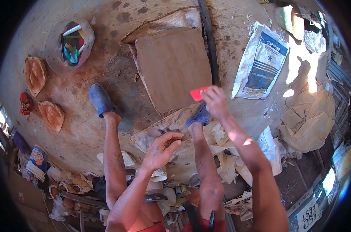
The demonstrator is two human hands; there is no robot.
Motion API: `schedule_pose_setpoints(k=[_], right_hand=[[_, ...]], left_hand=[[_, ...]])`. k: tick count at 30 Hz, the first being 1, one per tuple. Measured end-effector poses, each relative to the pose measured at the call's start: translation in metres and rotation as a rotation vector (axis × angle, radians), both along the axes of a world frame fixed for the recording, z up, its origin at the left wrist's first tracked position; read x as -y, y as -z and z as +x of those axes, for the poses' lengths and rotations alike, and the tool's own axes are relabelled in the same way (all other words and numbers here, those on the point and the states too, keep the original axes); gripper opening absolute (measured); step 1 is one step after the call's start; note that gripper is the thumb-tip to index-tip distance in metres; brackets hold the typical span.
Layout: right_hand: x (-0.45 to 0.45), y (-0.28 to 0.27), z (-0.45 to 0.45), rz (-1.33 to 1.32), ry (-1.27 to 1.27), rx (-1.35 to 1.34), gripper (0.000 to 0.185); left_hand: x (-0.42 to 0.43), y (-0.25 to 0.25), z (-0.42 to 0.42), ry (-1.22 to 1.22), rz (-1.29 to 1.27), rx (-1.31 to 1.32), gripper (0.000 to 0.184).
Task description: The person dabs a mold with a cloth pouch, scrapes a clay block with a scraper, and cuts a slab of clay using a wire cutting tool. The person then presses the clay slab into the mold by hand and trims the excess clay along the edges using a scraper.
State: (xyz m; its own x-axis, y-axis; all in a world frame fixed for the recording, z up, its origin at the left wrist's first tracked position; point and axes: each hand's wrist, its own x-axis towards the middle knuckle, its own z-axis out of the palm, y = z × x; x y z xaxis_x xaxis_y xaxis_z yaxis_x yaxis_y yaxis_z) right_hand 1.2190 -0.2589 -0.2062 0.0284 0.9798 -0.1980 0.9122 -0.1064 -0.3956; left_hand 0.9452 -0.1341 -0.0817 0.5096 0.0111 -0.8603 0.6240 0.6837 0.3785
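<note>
A smooth brown clay slab lies on sacking between my feet. My right hand is closed on a flat red scraper, held close to the slab's lower right corner. Below the slab, my left hand hovers with curved fingers and the thumb apart, nothing between them. A dark bar runs along the slab's right side.
On the left are a round basin with tools and two clay-filled molds. At right lie a printed white sack and crumpled brown sheets. My blue clogs flank the slab's near side.
</note>
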Motion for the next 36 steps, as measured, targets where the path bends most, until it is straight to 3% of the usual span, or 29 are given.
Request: schedule_pose_setpoints(k=[4, 6, 7, 9, 12, 14, 16, 18, 20, 22, 23, 25, 26, 28, 30, 33, 35, 36], right_hand=[[0.007, -0.013, -0.018, 0.019, 0.118, -0.072, 0.028], [0.006, -0.014, -0.019, 0.083, 0.38, -0.094, 0.029], [0.006, -0.012, -0.026, 0.074, 0.385, -0.1, 0.029], [0.004, -0.006, -0.043, -0.001, 0.803, -0.033, 0.024], [-0.004, 0.005, -0.102, 0.062, 0.821, 0.107, 0.038], [-0.015, 0.005, -0.151, 0.065, 0.843, 0.063, 0.042], [-0.03, 0.005, -0.201, 0.036, 0.884, 0.012, 0.041], [-0.04, 0.01, -0.244, 0.016, 0.833, -0.048, 0.028], [-0.047, -0.003, -0.27, -0.033, 0.945, -0.477, 0.018], [-0.051, -0.022, -0.256, 0.022, 0.919, -0.463, 0.017], [-0.052, -0.031, -0.245, 0.059, 0.887, -0.463, 0.017], [-0.041, -0.036, -0.173, 0.236, 0.942, -0.233, 0.016], [-0.034, -0.041, -0.127, 0.279, 0.933, -0.219, 0.012], [0.002, -0.004, -0.054, 0.349, 1.172, -0.131, 0.014], [0.024, 0.03, 0.014, -0.161, 1.29, -0.056, 0.013], [0.012, 0.077, 0.052, -0.152, 1.176, -0.112, 0.019], [0.019, 0.123, 0.058, -0.135, 0.844, -0.068, 0.028], [0.018, 0.13, 0.06, -0.133, 0.841, -0.087, 0.028]], left_hand=[[-0.004, -0.001, -0.004, 0.067, 0.01, 0.012, 0.034], [-0.006, -0.004, -0.007, 0.057, 0.004, -0.018, 0.035], [-0.005, -0.004, -0.01, 0.061, -0.005, -0.025, 0.035], [-0.006, -0.003, -0.012, 0.001, -0.016, -0.013, 0.034], [-0.009, -0.004, -0.015, -0.025, -0.041, -0.005, 0.035], [-0.01, -0.001, -0.019, -0.044, -0.071, -0.011, 0.032], [-0.016, 0.007, -0.024, -0.075, -0.085, -0.019, 0.03], [-0.03, 0.02, -0.033, -0.143, 0.079, -0.007, 0.025], [-0.045, 0.018, -0.031, -0.251, 0.124, -0.082, 0.023], [-0.057, 0.028, -0.038, -0.48, 0.176, -0.265, 0.024], [-0.058, 0.033, -0.041, -0.482, 0.175, -0.255, 0.024], [-0.049, 0.04, -0.045, -0.537, 0.234, -0.304, 0.024], [-0.04, 0.041, -0.041, -0.532, 0.237, -0.295, 0.024], [-0.017, 0.042, -0.033, -0.385, 0.135, -0.308, 0.024], [0.012, 0.047, -0.028, -0.342, 0.102, -0.275, 0.026], [0.05, 0.049, -0.01, -0.149, 0.053, -0.228, 0.029], [0.066, 0.052, 0.002, -0.051, 0.027, -0.209, 0.037], [0.076, 0.056, 0.005, -0.054, 0.037, -0.225, 0.037]])
